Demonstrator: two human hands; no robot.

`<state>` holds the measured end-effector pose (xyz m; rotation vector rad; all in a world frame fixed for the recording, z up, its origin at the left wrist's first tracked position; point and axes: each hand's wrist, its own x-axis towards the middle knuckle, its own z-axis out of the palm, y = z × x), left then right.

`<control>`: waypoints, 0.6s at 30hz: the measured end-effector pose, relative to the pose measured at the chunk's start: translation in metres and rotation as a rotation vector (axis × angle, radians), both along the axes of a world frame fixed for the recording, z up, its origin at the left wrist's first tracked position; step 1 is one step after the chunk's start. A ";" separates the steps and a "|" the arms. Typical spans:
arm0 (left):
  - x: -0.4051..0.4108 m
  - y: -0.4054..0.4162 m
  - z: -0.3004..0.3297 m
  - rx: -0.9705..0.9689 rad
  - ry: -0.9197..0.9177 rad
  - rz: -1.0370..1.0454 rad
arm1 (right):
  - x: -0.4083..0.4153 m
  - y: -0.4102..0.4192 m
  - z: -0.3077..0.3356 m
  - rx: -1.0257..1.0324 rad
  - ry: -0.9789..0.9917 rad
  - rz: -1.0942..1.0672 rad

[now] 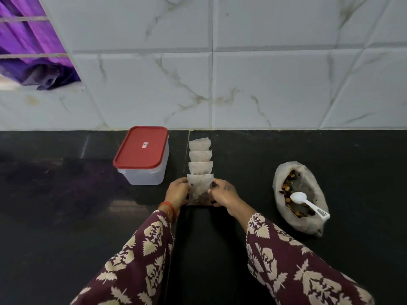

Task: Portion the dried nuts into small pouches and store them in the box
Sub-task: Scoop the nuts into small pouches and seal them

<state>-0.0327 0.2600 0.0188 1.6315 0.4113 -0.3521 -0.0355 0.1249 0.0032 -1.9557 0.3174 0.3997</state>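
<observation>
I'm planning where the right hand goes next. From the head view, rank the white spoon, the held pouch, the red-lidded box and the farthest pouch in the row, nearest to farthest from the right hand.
1. Held pouch: gripped by the right hand and the left.
2. White spoon: to the right, in the nut bag.
3. Farthest pouch and red-lidded box: too close to call.

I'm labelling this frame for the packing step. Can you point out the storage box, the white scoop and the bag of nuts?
storage box (141, 148): head view, middle of its red lid.
white scoop (297, 197): head view, on its bowl.
bag of nuts (278, 183): head view, left plastic wall.
</observation>
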 end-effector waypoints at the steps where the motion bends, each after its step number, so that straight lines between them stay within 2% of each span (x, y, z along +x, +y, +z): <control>1: 0.000 0.000 -0.002 0.013 -0.002 -0.008 | 0.001 0.000 -0.002 0.010 0.017 -0.018; 3: -0.001 0.001 -0.009 0.069 -0.021 -0.022 | -0.001 -0.002 -0.008 0.024 0.036 -0.057; 5: -0.006 0.002 -0.011 0.238 -0.080 -0.042 | -0.005 -0.006 -0.009 0.026 0.018 -0.066; 8: -0.017 -0.005 -0.009 0.471 -0.261 -0.086 | -0.016 -0.018 -0.001 -0.036 -0.062 -0.016; 12: -0.035 -0.035 -0.001 0.582 -0.545 -0.211 | -0.037 -0.048 0.018 -0.296 -0.307 0.058; 15: -0.045 -0.069 0.002 0.642 -0.797 -0.293 | -0.056 -0.084 0.023 -0.512 -0.556 0.009; 18: -0.052 -0.106 -0.004 0.729 -0.883 -0.384 | -0.072 -0.129 0.022 -0.772 -0.666 -0.095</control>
